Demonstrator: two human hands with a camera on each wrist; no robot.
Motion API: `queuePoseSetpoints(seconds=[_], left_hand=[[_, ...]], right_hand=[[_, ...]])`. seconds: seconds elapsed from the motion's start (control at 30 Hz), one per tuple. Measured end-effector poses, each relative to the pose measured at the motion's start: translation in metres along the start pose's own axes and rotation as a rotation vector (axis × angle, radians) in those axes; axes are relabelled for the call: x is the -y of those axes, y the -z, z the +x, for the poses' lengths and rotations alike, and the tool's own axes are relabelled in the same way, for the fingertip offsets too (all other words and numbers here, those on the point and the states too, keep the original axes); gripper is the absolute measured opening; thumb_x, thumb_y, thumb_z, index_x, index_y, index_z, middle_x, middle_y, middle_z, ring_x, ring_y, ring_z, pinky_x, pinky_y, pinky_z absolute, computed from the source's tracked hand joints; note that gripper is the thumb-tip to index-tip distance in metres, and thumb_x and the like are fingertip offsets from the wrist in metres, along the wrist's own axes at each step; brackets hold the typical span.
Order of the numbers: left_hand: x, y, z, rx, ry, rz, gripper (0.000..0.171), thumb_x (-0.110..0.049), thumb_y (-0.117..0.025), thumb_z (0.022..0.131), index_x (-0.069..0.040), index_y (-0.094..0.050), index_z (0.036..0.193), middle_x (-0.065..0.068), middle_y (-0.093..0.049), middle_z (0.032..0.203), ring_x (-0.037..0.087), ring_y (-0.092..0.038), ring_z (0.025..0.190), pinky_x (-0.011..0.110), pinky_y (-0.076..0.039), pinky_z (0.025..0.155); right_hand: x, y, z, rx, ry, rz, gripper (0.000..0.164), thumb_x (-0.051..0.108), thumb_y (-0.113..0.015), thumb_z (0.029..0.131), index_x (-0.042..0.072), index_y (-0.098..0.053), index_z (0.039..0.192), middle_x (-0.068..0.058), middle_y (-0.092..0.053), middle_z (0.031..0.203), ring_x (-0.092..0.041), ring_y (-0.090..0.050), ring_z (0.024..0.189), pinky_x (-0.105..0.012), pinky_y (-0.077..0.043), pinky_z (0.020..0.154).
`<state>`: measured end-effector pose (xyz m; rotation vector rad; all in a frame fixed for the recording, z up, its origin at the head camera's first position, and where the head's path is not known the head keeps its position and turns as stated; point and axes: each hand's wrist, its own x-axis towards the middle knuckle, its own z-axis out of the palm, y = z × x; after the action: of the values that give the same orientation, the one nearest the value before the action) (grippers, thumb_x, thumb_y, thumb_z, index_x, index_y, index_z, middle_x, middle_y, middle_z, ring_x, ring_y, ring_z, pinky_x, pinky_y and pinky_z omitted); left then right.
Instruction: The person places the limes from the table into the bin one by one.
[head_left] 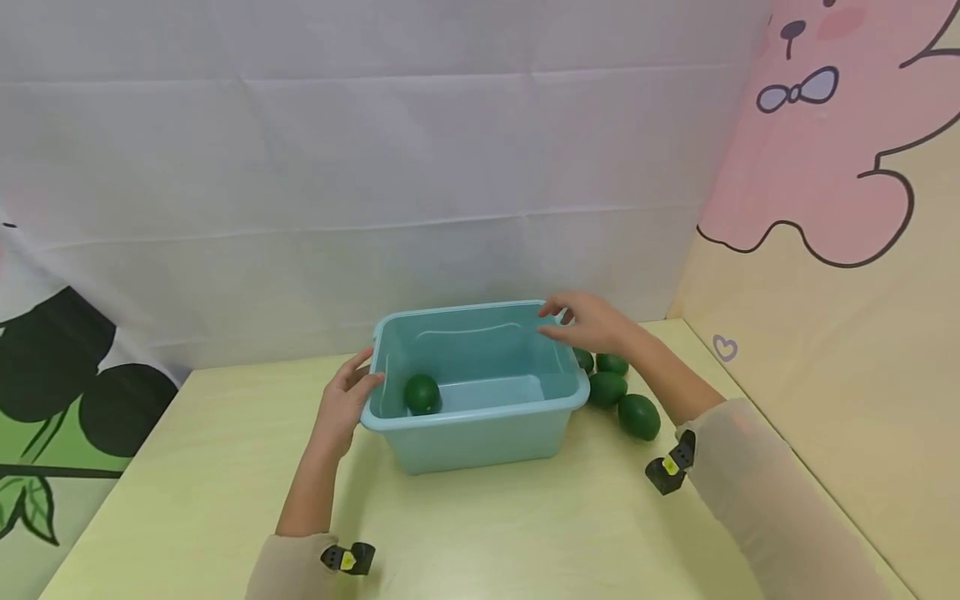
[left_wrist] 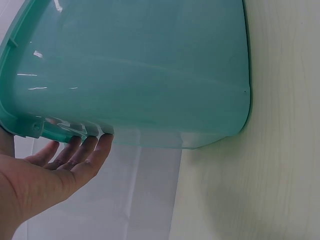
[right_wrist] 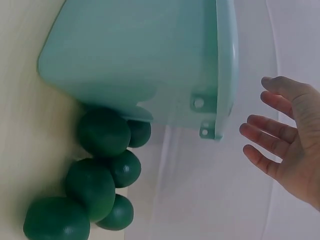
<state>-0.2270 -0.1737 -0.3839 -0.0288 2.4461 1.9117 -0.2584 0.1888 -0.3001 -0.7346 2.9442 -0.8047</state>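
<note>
A light blue-green plastic bin (head_left: 480, 442) stands on the table with one dark green, rounded fruit (head_left: 422, 393) in its left end. My left hand (head_left: 348, 400) grips the bin's left rim, the thumb over the edge and the fingers under it outside. In the left wrist view those fingers (left_wrist: 87, 157) meet the end wall below the rim; the thumb is hidden. Over the right rim hovers my right hand (head_left: 588, 321), empty, with fingers loosely bent and spread apart. Several smooth, dark green, egg-shaped fruits (right_wrist: 90, 189) lie bunched beside the bin's right end.
Pale yellow-green tabletop (head_left: 195, 483) extends around the bin. A white cloth (head_left: 360, 167) hangs behind it. On the right rises a beige wall panel (head_left: 847, 350) with a pink cartoon figure. Each sleeve carries a small black device (head_left: 670, 465) at the wrist.
</note>
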Motion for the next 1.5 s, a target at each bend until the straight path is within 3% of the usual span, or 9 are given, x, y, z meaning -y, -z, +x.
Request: queuePoseSetpoints(seconds=[0.67,0.93,1.23,1.5], left_hand=[[-0.005,0.001,-0.001,0.002,0.015,-0.022,0.056,-0.024,-0.048,0.097,-0.020,-0.026,0.148,0.018,-0.038,0.145,0.035,-0.043,0.127,0.047,-0.040,0.099],[-0.004,0.000,-0.002,0.005,0.015,-0.023,0.055,-0.024,-0.047,0.097,-0.021,-0.027,0.148,0.017,-0.038,0.145,0.035,-0.043,0.127,0.046,-0.041,0.099],[-0.001,0.000,-0.003,-0.002,0.005,-0.006,0.056,-0.026,-0.049,0.096,-0.019,-0.028,0.148,0.017,-0.041,0.142,0.034,-0.047,0.123,0.034,-0.047,0.088],[-0.003,0.000,-0.002,-0.003,0.012,-0.022,0.055,-0.024,-0.048,0.097,-0.020,-0.028,0.148,0.018,-0.040,0.143,0.035,-0.045,0.126,0.043,-0.043,0.096]], right_hand=[[-0.058,0.003,-0.044,-0.032,-0.062,-0.025,0.031,0.022,-0.061,0.089,0.001,-0.063,0.112,-0.018,-0.063,0.110,-0.029,-0.062,0.093,-0.040,-0.053,0.075],[-0.083,-0.011,-0.065,0.028,-0.116,-0.027,0.030,0.024,-0.061,0.089,0.002,-0.063,0.110,-0.011,-0.066,0.102,-0.018,-0.062,0.082,-0.037,-0.050,0.074],[-0.099,-0.025,-0.078,0.050,-0.137,-0.009,0.037,0.025,-0.062,0.088,-0.001,-0.061,0.114,-0.019,-0.063,0.107,-0.018,-0.062,0.081,-0.034,-0.050,0.070],[-0.109,-0.039,-0.088,0.054,-0.170,0.007,0.034,0.024,-0.063,0.087,0.000,-0.061,0.111,-0.020,-0.061,0.106,-0.021,-0.061,0.082,-0.034,-0.049,0.069]])
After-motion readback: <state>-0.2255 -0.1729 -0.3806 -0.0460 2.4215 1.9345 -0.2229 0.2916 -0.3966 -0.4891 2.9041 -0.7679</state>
